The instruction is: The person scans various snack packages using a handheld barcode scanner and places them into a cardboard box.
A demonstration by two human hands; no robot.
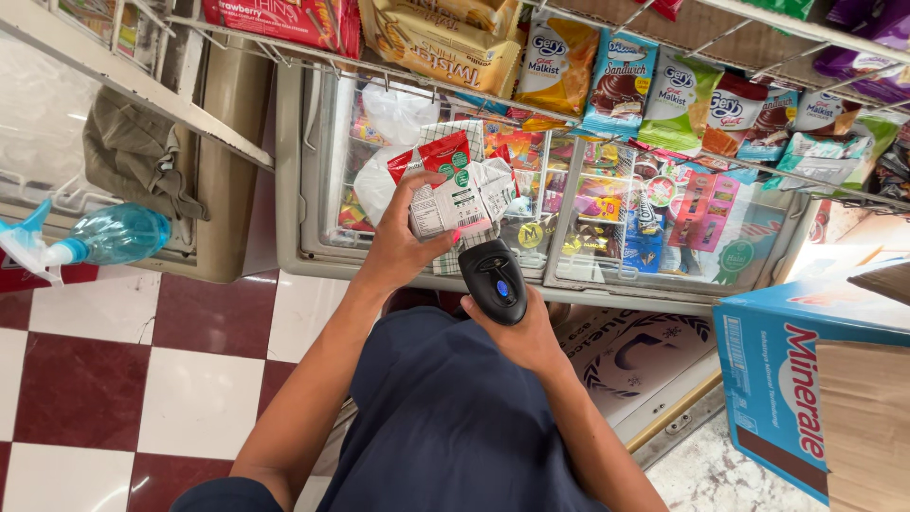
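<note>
My left hand (400,245) grips a red and white snack packet (453,185), its back side with the striped code patch turned toward me. Just below the packet, my right hand (523,334) holds a black handheld scanner (493,280) with a blue button, its head aimed up at the packet. Both hands are raised over my dark blue clothing (445,417), in front of a glass-topped chest freezer (303,237).
Wire shelves (607,123) of colourful snack packets hang above the freezer. A blue spray bottle (100,237) sits at the left by a beige cabinet. A blue cardboard carton (796,389) stands at the right. Red and white floor tiles (142,379) lie below left.
</note>
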